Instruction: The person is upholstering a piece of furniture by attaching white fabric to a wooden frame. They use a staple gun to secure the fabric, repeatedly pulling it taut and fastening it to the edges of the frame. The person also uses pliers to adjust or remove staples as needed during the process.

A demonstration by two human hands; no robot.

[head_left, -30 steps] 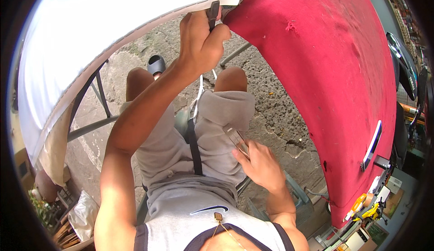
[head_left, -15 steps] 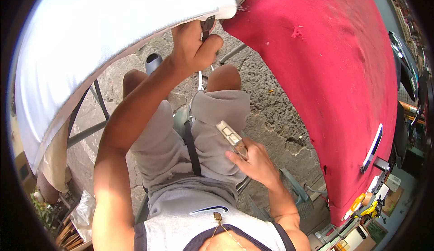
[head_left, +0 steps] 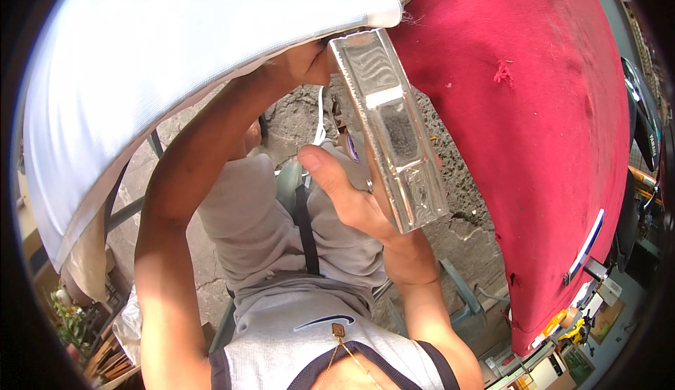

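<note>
My left hand point(head_left: 306, 63) is closed at the hem of the white fabric panel point(head_left: 176, 24), partly hidden beneath it. The dark piece at its fingers is mostly hidden now. My right hand point(head_left: 351, 197) is closed on a shiny metal tool point(head_left: 390, 130), like a stapler, held up close to the camera just below the hem, in front of my left hand. The red fabric-covered panel point(head_left: 548, 130) curves down the right side, with a white-and-dark long object point(head_left: 585, 248) lying on its lower part.
Grey shorts point(head_left: 246, 235) cover my thighs over cracked concrete point(head_left: 464, 218). A metal frame point(head_left: 125, 214) stands at the left, above a white bag point(head_left: 126, 330) and wood sticks point(head_left: 109, 362). A dark motorbike part point(head_left: 640, 123) and cluttered tools point(head_left: 569, 330) sit at the right.
My right hand has risen from my lap with the metal tool, toward the fabric hem and camera. My left hand now shows less, more covered by the white fabric and the tool.
</note>
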